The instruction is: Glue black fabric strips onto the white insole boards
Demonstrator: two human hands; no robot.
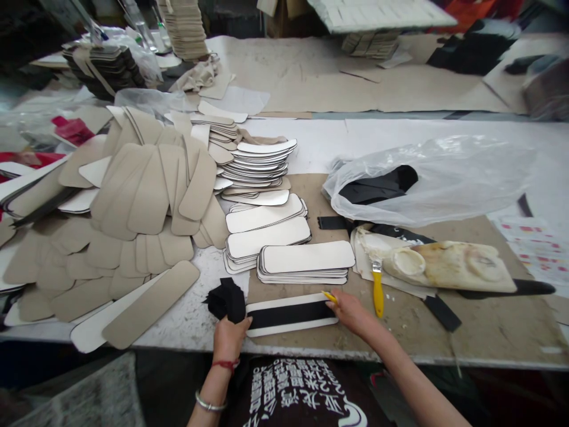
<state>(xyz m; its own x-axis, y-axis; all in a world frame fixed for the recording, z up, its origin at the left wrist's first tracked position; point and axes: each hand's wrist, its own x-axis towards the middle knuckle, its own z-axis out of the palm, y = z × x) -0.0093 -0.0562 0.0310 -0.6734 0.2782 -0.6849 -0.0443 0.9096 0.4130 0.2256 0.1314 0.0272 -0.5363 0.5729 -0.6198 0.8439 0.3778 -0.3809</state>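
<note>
In front of me lies a long white panel (262, 330) with rounded corners, and a black strip (288, 315) runs along its middle. My left hand (230, 338) is closed at the panel's left end, gripping a folded bundle of black webbing (226, 299). My right hand (351, 311) is at the panel's right end, its fingers closed around a small yellow tool (329, 296) whose kind I cannot make out. Just behind the panel sits a neat stack of white panels (306, 258). To the right, a yellow-handled brush (377, 290) rests with its bristles on a glue-smeared sheet.
Beige panels (137, 190) are heaped across the left side. More white panels (260, 160) are stacked behind. At right are a clear plastic bag (462, 178) holding black pieces, a stained plastic container (466, 264) and a short black piece (442, 313). The table's front edge runs close to me.
</note>
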